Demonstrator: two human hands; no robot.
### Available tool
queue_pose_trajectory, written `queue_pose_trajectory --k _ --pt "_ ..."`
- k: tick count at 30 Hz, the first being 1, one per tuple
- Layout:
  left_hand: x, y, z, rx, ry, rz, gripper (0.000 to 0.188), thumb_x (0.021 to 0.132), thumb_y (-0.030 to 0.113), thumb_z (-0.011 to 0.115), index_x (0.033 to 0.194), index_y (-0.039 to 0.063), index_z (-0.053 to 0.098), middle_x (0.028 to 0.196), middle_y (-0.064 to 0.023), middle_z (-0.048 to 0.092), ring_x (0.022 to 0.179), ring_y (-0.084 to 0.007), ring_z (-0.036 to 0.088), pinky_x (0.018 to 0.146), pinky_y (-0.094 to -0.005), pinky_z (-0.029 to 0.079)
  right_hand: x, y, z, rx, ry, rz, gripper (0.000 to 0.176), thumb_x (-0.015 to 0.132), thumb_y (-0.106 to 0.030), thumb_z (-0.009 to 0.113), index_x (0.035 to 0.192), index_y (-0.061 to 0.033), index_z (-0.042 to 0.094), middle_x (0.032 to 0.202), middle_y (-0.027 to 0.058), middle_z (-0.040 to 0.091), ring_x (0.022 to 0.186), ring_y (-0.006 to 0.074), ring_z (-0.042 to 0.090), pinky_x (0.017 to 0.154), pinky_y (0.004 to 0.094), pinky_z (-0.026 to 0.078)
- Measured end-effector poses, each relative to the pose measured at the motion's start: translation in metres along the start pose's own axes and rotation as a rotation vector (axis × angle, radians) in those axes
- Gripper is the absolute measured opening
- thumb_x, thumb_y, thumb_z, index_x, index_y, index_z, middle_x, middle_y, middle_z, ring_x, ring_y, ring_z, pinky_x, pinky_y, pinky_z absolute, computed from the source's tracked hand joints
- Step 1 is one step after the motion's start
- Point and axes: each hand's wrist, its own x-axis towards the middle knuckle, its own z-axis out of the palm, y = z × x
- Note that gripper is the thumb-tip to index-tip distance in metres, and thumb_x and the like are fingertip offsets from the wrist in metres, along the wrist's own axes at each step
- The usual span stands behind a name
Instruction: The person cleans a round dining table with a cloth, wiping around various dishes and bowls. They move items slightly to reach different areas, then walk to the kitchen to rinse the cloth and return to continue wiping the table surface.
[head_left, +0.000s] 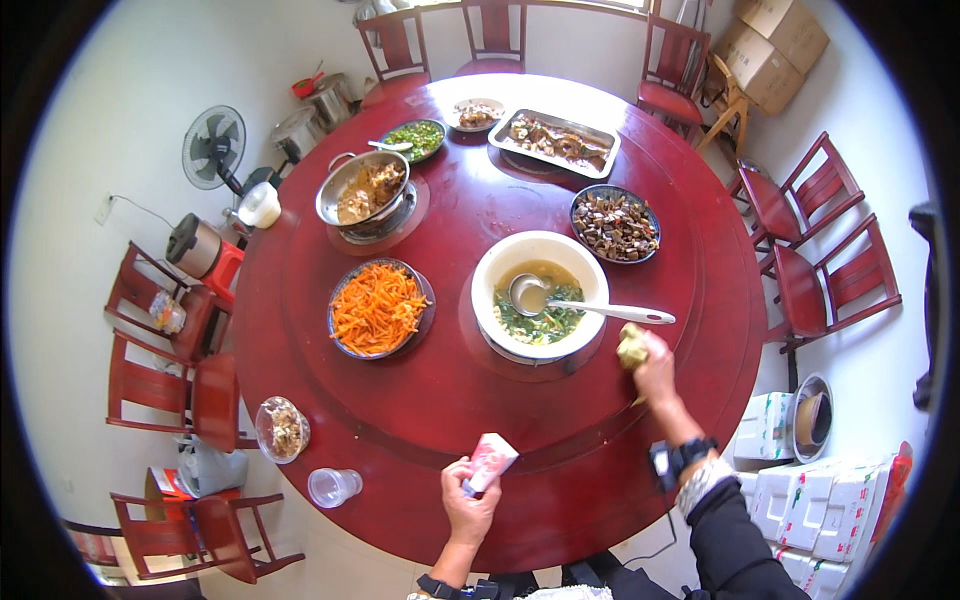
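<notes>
My left hand (469, 501) grips a small pink and white carton (493, 459) above the near edge of a round red wooden table (525, 517). In my right hand (657, 367) is a crumpled yellowish-green cloth (632, 348), close to the lazy Susan's right side. Just left of the cloth stands a white pot of soup with greens (486, 322). A ladle (529, 294) rests in the soup, its white handle jutting over the rim toward my right hand. A plate of shredded carrots (377, 308) sits to the pot's left.
On the lazy Susan are a metal pan of stew (367, 196), a tray of braised food (559, 142), a plate of dark diced food (615, 223) and a plate of chopped greens (424, 139). Plastic tubs (334, 487) stand at the near left edge. Red chairs (217, 397) surround the table.
</notes>
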Motion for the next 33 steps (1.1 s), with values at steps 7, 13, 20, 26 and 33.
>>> queue_pose_trajectory --k 7,13,20,26,33 --pt "0.017 -0.024 -0.032 -0.255 0.106 -0.267 0.036 0.084 0.009 0.070 0.105 0.004 0.041 0.108 -0.0092 0.047 0.106 -0.0179 0.050 0.092 -0.0320 0.043 -0.085 -0.085 0.054 -0.042 -0.117 0.173 0.042 0.074 0.002 0.060 0.116 -0.0038 0.062 0.119 0.0179 0.061 0.115 0.0372 0.055 0.100 0.0437 0.045" --pt "0.012 -0.035 -0.035 -0.223 0.013 -0.216 0.036 0.083 0.008 0.071 0.103 0.004 0.041 0.112 -0.0126 0.048 0.127 -0.0301 0.045 0.103 -0.0402 0.037 -0.064 -0.106 0.082 -0.129 -0.035 0.165 0.038 0.071 0.001 0.061 0.110 0.0017 0.062 0.116 0.0204 0.060 0.110 0.0391 0.053 0.098 0.0448 0.042" --pt "-0.008 -0.024 -0.028 -0.149 -0.049 -0.172 0.037 0.079 0.007 0.074 0.097 0.007 0.041 0.110 -0.0110 0.051 0.129 -0.0331 0.045 0.102 -0.0422 0.038 -0.066 -0.133 0.093 -0.076 -0.143 0.232 0.033 0.071 -0.002 0.066 0.104 0.0003 0.066 0.115 0.0176 0.061 0.108 0.0364 0.054 0.096 0.0434 0.042" --pt "-0.020 -0.012 -0.023 -0.166 -0.073 -0.189 0.038 0.077 0.004 0.074 0.097 0.008 0.042 0.108 -0.0106 0.052 0.128 -0.0334 0.045 0.102 -0.0421 0.039 -0.050 -0.132 0.102 0.097 -0.209 -0.025 0.026 0.073 -0.002 0.063 0.098 -0.0038 0.068 0.107 0.0140 0.065 0.106 0.0329 0.057 0.093 0.0404 0.044" --pt "-0.019 -0.008 -0.020 -0.264 -0.025 -0.213 0.038 0.077 0.004 0.074 0.097 0.008 0.041 0.110 -0.0109 0.050 0.128 -0.0332 0.045 0.102 -0.0422 0.039 -0.056 -0.116 0.020 0.358 -1.034 -0.371 0.041 0.061 0.012 0.064 0.099 -0.0056 0.070 0.104 0.0143 0.068 0.107 0.0322 0.061 0.092 0.0430 0.047"
